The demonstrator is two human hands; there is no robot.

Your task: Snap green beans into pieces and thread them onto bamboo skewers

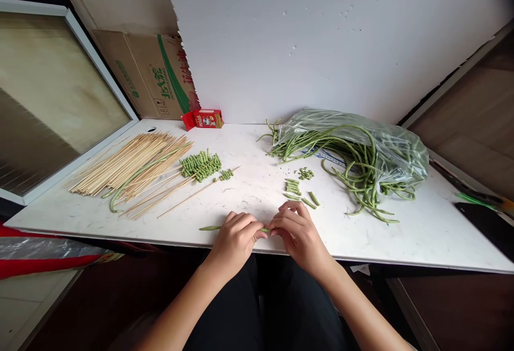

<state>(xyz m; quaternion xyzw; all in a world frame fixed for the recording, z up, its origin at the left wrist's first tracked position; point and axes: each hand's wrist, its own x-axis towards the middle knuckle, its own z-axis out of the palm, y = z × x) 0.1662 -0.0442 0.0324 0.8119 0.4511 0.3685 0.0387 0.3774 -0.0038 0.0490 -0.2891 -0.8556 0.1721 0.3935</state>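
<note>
Near the table's front edge, my left hand (239, 234) is closed around a green long bean (209, 228), whose one end sticks out to the left. The fingertips of my right hand (295, 229) pinch the same bean at its right end, close beside my left fingers. Just beyond my right hand lie several short cut bean pieces (293, 186), with a small heap of bean bits (305, 173) behind them. To the left are skewers threaded with bean pieces (201, 165), and one skewer (188, 199) carries only a short row near its tip.
A pile of bare bamboo skewers (124, 163) covers the table's left side, one long bean (140, 171) lying across it. At the right, long beans spill from a clear plastic bag (401, 147). A red box (209, 118) stands at the back; a black phone (488, 228) lies far right.
</note>
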